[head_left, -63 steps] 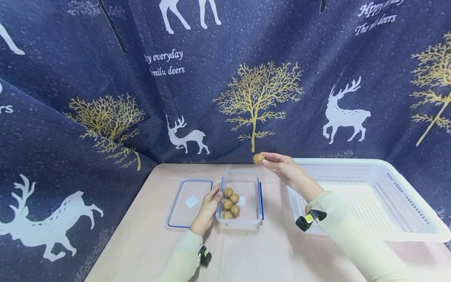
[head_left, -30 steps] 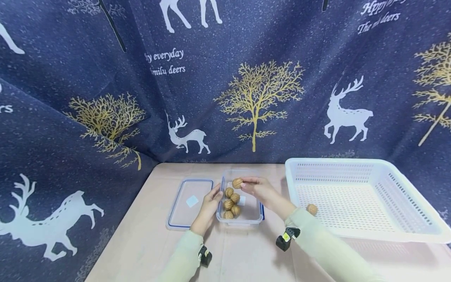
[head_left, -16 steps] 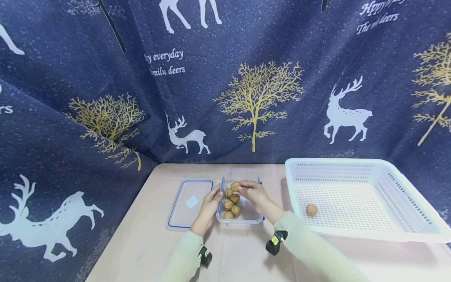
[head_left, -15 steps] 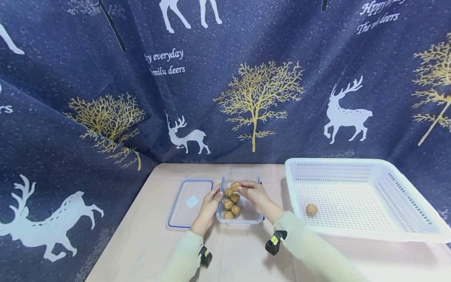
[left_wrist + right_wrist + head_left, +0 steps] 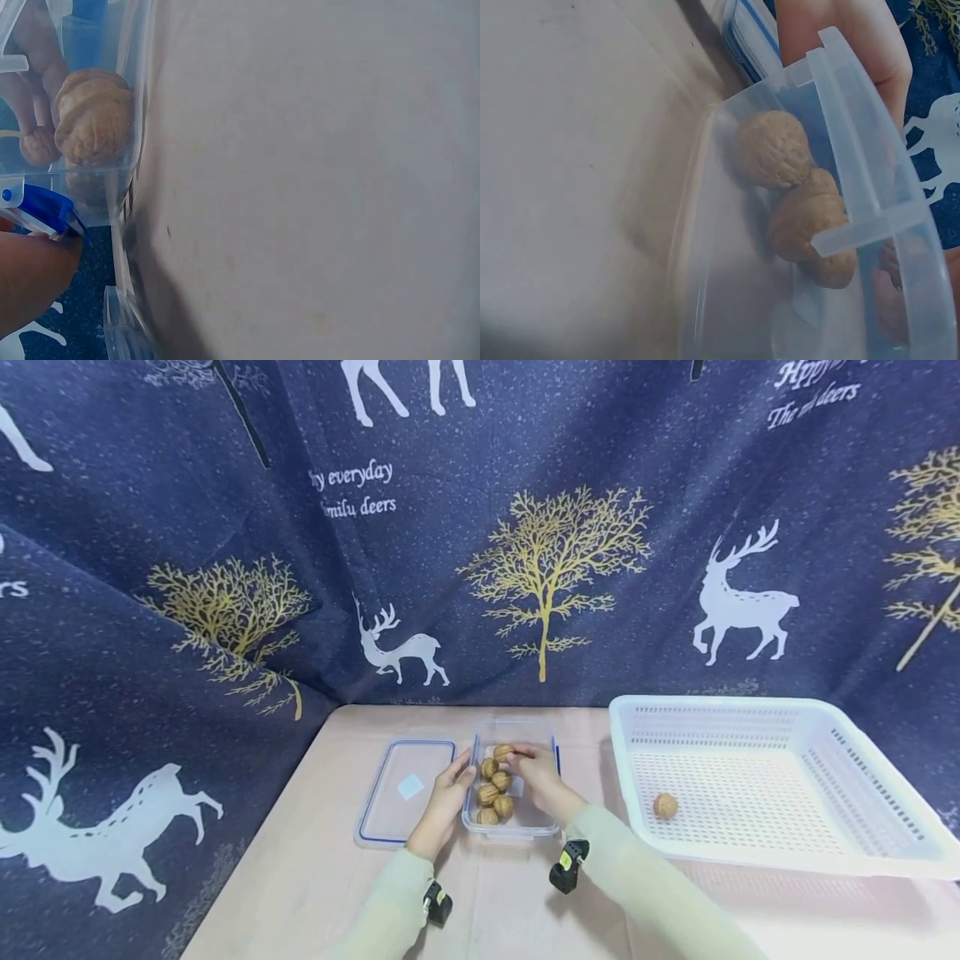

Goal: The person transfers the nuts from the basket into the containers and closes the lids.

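A clear plastic container (image 5: 542,817) sits mid-table with several walnuts (image 5: 495,793) inside. My right hand (image 5: 516,755) reaches into its far end and pinches one walnut (image 5: 502,752) just above the pile. My left hand (image 5: 459,774) lies along the container's left wall, fingers fairly straight and thumb at the rim. The left wrist view shows walnuts (image 5: 94,124) through the clear wall beside a blue clip (image 5: 37,210). The right wrist view shows walnuts (image 5: 772,150) in the container (image 5: 855,150), with the left hand (image 5: 847,52) behind it.
The blue-rimmed lid (image 5: 405,789) lies flat just left of the container. A large white perforated basket (image 5: 780,710) fills the right side and holds one walnut (image 5: 663,806). Dark printed cloth closes off the back and left.
My right hand brought a walnut from above the container's far right corner down and left into it. The left hand stayed on the container's side.
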`<state>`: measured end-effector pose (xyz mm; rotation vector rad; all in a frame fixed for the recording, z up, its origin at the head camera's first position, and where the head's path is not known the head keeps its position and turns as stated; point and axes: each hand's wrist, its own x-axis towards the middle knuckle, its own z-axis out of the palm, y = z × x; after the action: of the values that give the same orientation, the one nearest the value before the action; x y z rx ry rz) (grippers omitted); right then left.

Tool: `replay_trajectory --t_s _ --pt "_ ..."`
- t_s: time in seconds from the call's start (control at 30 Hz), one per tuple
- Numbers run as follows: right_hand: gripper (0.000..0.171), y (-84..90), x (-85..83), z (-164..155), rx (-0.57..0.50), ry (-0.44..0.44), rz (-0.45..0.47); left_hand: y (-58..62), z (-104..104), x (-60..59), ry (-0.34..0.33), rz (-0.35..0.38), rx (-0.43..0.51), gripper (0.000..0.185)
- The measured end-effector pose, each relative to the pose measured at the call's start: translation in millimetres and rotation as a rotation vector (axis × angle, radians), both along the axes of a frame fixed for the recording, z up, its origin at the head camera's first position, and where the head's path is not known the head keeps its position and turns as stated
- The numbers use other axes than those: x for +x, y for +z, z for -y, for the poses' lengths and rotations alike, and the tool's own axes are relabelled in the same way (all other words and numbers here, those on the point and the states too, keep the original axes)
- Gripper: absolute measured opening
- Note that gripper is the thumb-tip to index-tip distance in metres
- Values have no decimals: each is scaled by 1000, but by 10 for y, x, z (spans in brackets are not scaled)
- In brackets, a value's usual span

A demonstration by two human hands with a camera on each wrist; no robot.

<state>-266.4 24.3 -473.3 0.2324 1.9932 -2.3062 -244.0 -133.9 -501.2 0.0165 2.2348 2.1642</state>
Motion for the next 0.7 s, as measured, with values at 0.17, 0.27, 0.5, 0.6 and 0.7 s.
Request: replay_trajectory --t_s 0.17,0.27,0.5,0.6,0.7 --pt "36 -26 -59 50 41 -17 22 13 -16 0 6 18 4 48" --pt "36 -64 -90 75 50 -30 49 36 -24 15 3 37 9 48" --pt "22 -728 -478 9 -9 -55 -48 226 -33 114 -19 49 1 47" --pt "21 -1133 -749 12 -18 -58 -40 213 -25 104 -18 50 7 47" --pt "27 -1251 -853 50 17 -79 35 123 -13 62 -12 42 11 48"
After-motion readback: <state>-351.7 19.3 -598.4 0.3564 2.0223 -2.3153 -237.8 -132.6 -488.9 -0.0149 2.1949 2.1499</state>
